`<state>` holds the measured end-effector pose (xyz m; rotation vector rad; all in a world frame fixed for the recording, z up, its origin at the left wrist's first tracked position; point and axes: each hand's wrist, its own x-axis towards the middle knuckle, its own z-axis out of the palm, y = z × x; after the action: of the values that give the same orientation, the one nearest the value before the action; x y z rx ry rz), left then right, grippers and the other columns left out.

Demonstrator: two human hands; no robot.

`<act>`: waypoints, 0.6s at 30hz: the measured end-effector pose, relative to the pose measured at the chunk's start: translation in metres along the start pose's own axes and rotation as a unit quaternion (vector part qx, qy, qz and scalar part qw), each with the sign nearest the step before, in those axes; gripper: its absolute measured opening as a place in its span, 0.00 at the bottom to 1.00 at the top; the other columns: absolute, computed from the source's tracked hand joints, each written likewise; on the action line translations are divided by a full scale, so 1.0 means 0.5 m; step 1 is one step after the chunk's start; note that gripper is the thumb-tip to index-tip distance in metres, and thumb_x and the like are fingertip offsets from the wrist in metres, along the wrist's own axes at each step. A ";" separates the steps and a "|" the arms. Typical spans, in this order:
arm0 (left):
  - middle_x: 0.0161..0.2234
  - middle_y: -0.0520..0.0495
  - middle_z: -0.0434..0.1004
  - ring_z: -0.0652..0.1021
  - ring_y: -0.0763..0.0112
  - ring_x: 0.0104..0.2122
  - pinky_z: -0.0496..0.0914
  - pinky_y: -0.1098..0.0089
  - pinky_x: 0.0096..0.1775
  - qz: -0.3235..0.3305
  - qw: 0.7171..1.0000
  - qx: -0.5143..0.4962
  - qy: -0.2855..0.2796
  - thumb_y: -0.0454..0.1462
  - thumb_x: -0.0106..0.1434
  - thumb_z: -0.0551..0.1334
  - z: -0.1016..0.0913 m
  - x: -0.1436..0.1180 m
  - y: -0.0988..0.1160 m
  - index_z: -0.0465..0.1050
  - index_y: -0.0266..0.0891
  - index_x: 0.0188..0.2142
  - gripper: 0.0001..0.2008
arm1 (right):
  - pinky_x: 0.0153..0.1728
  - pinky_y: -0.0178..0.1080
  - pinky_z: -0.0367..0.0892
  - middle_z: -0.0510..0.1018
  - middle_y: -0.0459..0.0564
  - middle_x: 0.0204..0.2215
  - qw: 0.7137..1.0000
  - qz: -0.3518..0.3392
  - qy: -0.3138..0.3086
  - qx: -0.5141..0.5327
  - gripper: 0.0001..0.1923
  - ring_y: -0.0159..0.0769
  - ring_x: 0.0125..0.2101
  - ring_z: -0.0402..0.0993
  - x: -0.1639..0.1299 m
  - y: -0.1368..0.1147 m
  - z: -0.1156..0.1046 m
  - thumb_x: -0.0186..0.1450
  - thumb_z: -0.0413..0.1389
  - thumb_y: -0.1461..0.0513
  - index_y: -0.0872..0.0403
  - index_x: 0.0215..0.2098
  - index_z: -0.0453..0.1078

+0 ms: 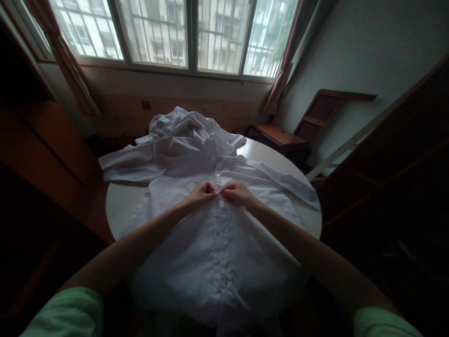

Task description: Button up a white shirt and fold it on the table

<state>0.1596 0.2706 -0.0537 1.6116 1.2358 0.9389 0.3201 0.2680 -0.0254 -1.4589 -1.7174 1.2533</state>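
Nearest to me the hem of the white shirt point(214, 256) hangs over the table point(116, 204) edge, toward my body. The shirt lies flat, front up, w/ its long axis running straight away from me, collar at the far end. My left hand point(201, 193) and right hand point(237, 193) meet on the button line at about chest height, both pinched closed on the fabric, fingertips almost touching. Both hands are equally near the button point(218, 175) just beyond them. The sleeves spread left & right; the left one reaches the table edge. Free table shows on both sides. Farther, a crumpled white cloth point(178, 121) lies at the collar, then the window point(170, 26).
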 end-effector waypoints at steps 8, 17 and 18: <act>0.19 0.58 0.60 0.62 0.81 0.20 0.56 0.77 0.23 -0.014 0.998 -0.061 0.006 0.34 0.47 0.61 0.003 -0.009 0.012 0.59 0.36 0.23 0.09 | 0.17 0.29 0.50 0.63 0.41 0.10 0.998 -0.005 -0.052 -0.020 0.04 0.23 0.14 0.57 0.012 -0.014 -0.011 0.48 0.55 0.66 0.60 0.20 0.71; 0.20 0.57 0.62 0.63 0.80 0.22 0.57 0.78 0.24 0.002 1.000 0.000 0.030 0.32 0.48 0.61 0.007 -0.004 0.002 0.59 0.36 0.23 0.08 | 0.15 0.29 0.47 0.61 0.39 0.10 0.997 -0.012 -0.059 -0.040 0.05 0.23 0.12 0.54 0.003 -0.010 -0.003 0.51 0.54 0.65 0.60 0.21 0.69; 0.20 0.57 0.62 0.63 0.80 0.22 0.58 0.78 0.24 0.002 0.999 0.010 0.033 0.32 0.48 0.61 0.007 -0.002 0.000 0.60 0.36 0.23 0.08 | 0.15 0.29 0.47 0.61 0.39 0.10 0.997 -0.014 -0.058 -0.055 0.05 0.23 0.13 0.54 0.002 -0.012 -0.002 0.52 0.54 0.65 0.60 0.21 0.69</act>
<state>0.1628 0.2688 -0.0549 1.6115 1.2909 0.9924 0.3181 0.2693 -0.0199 -1.4441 -1.9041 1.2676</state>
